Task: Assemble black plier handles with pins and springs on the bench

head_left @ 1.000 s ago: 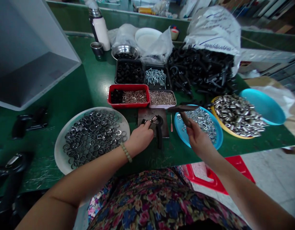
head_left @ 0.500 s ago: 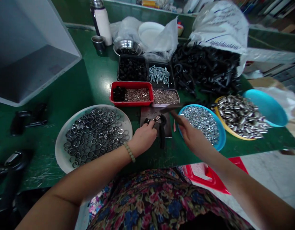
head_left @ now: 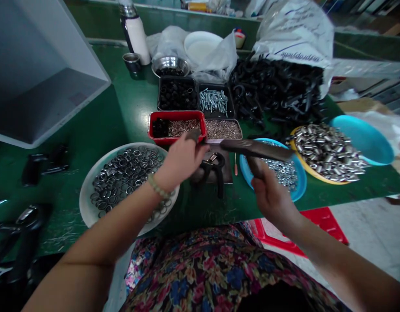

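Black part (head_left: 220,177) crossing near plate edge (head_left: 228,177), hammer (head_left: 257,149) aside

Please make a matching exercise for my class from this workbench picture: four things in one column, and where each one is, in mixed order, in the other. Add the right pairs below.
Things
1. Hammer
2. Metal rings
3. Black part with a curved end
4. Silver screws

Places
A. In a black tray, farther back on the bench
B. Lying partly over the flat metal plate
C. Held in the person's right hand
D. In the wide, whitish round dish at the left

Right pairs: 1-C, 2-D, 3-B, 4-A
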The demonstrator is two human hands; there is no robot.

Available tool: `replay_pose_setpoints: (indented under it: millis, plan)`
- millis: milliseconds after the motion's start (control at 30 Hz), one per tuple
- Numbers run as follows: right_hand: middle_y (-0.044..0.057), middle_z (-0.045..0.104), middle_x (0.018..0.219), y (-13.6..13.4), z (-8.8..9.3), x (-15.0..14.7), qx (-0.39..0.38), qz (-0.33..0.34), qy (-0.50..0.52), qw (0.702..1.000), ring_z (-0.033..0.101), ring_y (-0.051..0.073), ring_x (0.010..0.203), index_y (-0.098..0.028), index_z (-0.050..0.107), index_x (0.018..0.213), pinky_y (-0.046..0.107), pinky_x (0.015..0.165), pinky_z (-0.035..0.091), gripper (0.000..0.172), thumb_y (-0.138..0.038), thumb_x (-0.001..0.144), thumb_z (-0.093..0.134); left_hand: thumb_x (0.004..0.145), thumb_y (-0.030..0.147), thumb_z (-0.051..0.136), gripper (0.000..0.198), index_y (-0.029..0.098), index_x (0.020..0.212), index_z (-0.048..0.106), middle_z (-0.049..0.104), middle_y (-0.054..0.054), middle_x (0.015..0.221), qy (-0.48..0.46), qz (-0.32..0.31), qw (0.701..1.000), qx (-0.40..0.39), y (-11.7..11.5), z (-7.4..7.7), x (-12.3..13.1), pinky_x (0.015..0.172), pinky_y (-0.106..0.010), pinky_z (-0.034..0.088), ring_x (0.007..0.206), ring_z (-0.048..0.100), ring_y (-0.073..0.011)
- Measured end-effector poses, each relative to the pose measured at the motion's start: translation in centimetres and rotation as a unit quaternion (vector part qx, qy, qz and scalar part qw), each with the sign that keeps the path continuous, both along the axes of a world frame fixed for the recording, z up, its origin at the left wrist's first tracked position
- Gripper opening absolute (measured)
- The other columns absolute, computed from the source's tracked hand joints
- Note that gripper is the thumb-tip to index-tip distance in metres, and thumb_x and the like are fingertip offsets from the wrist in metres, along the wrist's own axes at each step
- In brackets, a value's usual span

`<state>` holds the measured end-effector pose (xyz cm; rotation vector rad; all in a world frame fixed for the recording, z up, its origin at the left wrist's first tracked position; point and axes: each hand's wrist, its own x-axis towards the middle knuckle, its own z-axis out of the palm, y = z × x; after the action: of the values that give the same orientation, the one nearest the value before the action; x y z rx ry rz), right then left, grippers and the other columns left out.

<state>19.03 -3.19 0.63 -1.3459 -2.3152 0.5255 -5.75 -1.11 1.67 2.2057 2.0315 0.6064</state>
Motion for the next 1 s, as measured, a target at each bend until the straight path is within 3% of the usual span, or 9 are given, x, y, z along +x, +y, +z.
replay_pose_setpoints:
  millis: [67, 133, 233, 300, 433, 633, 1000]
  plan:
    - [0.012, 0.066, 0.121, -0.4, -0.5, -0.2, -0.045, 0.025, -0.041, 0.998, 0.071, 0.028, 0.09, -0.025, 0.04, 0.142, 0.042, 0.072, 0.059, 0.049, -0.028, 0.093, 0.039, 0.099, 0.038, 0.029, 0.042, 0.012, 0.111, 0.06, 0.06, -0.013, 0.11, 0.044, -0.005, 0.998, 0.034, 4.2, 1.3, -0.1, 0.093, -0.036, 0.042, 0.102, 0.055, -0.0218]
    - [0.011, 0.068, 0.116, -0.5, -0.7, -0.3, -0.068, 0.028, -0.048, 0.996, 0.071, 0.028, 0.088, -0.025, 0.041, 0.142, 0.041, 0.07, 0.059, 0.049, -0.028, 0.094, 0.04, 0.097, 0.03, 0.036, 0.035, 0.012, 0.105, 0.065, 0.062, -0.012, 0.11, 0.081, -0.059, 0.995, 0.003, 8.4, 1.5, 0.8, 0.092, -0.039, 0.041, 0.106, 0.053, -0.0241]
    - [0.01, 0.064, 0.124, -0.6, -0.4, 0.2, -0.021, -0.025, 0.028, 0.999, 0.066, 0.026, 0.103, -0.028, 0.035, 0.145, 0.041, 0.081, 0.056, 0.05, -0.032, 0.096, 0.037, 0.093, 0.02, 0.043, 0.028, 0.013, 0.103, 0.068, 0.064, -0.013, 0.11, 0.11, -0.085, 0.99, -0.037, 12.9, 0.4, 2.6, 0.092, -0.044, 0.037, 0.11, 0.051, -0.0271]
    - [0.011, 0.065, 0.12, -0.8, -0.1, 0.9, -0.004, -0.085, 0.061, 0.995, 0.068, 0.026, 0.099, -0.027, 0.036, 0.145, 0.041, 0.079, 0.057, 0.05, -0.036, 0.096, 0.037, 0.092, 0.018, 0.044, 0.028, 0.013, 0.104, 0.068, 0.065, -0.013, 0.109, 0.128, -0.091, 0.987, -0.046, 14.2, -0.6, 3.4, 0.094, -0.046, 0.034, 0.111, 0.05, -0.0279]
    - [0.011, 0.071, 0.097, -0.7, -0.7, 2.0, -0.033, -0.147, 0.069, 0.986, 0.07, 0.025, 0.079, -0.022, 0.043, 0.14, 0.039, 0.066, 0.057, 0.049, -0.041, 0.095, 0.038, 0.092, 0.023, 0.045, 0.028, 0.015, 0.107, 0.067, 0.064, -0.013, 0.113, 0.138, -0.082, 0.987, -0.033, 14.7, -1.6, 3.6, 0.094, -0.046, 0.033, 0.111, 0.05, -0.0284]
    - [0.01, 0.071, 0.1, -0.2, -2.3, 2.3, -0.009, -0.13, 0.089, 0.987, 0.069, 0.025, 0.085, -0.025, 0.046, 0.137, 0.041, 0.072, 0.057, 0.045, -0.037, 0.095, 0.04, 0.093, 0.023, 0.042, 0.029, 0.016, 0.107, 0.067, 0.063, -0.012, 0.112, 0.151, -0.077, 0.985, -0.043, 14.8, -1.5, 4.0, 0.094, -0.045, 0.032, 0.111, 0.049, -0.0278]
    - [0.011, 0.072, 0.095, -0.7, -3.1, 2.7, -0.022, -0.145, 0.107, 0.983, 0.069, 0.025, 0.076, -0.021, 0.047, 0.134, 0.037, 0.065, 0.054, 0.046, -0.043, 0.095, 0.039, 0.093, 0.026, 0.045, 0.027, 0.016, 0.103, 0.067, 0.064, -0.012, 0.113, 0.138, -0.068, 0.987, -0.043, 14.6, -1.6, 4.5, 0.095, -0.045, 0.032, 0.11, 0.051, -0.0277]
